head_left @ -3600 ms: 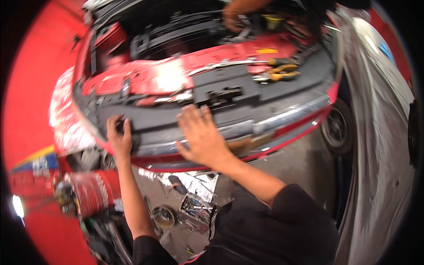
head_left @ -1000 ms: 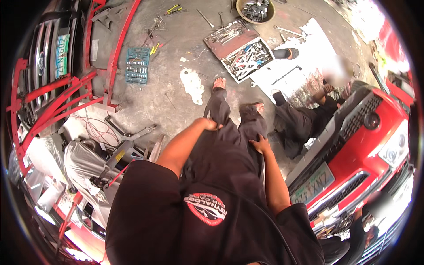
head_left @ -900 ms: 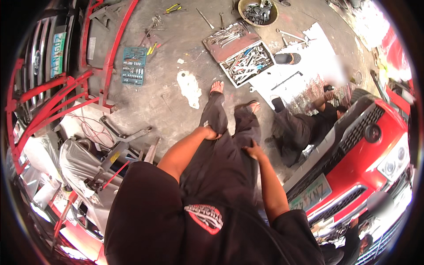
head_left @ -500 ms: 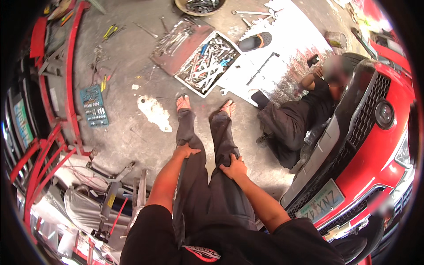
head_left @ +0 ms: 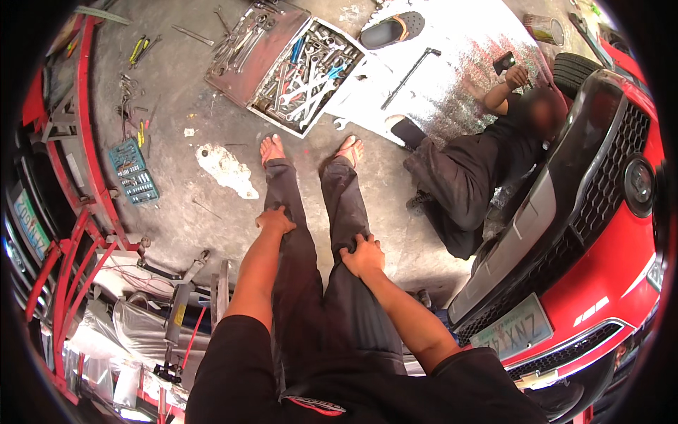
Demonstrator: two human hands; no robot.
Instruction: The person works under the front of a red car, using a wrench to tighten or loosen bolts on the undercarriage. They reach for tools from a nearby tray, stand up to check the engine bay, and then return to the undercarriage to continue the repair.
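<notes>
My left hand (head_left: 275,220) rests on the knee of my left trouser leg (head_left: 296,290), fingers apart and curved over the dark cloth. My right hand (head_left: 364,254) lies over the right knee (head_left: 339,201), thumb and fingers spread on the bunched fabric. Beyond my feet (head_left: 349,150) an open metal toolbox (head_left: 231,71) is full of wrenches. A teal socket case (head_left: 133,171) lies on the concrete to the left.
At right a person (head_left: 487,173) lies on white sheeting (head_left: 452,35) beside a red car's front bumper (head_left: 586,268), a hand raised near a phone-like object (head_left: 504,62). A sandal (head_left: 388,28) sits behind the toolbox. A red metal frame (head_left: 85,106) stands at left.
Earlier my hands were on the car's open engine bay. They have since moved down onto my legs. Over the last second both shifted onto my knees, and the floor view swung.
</notes>
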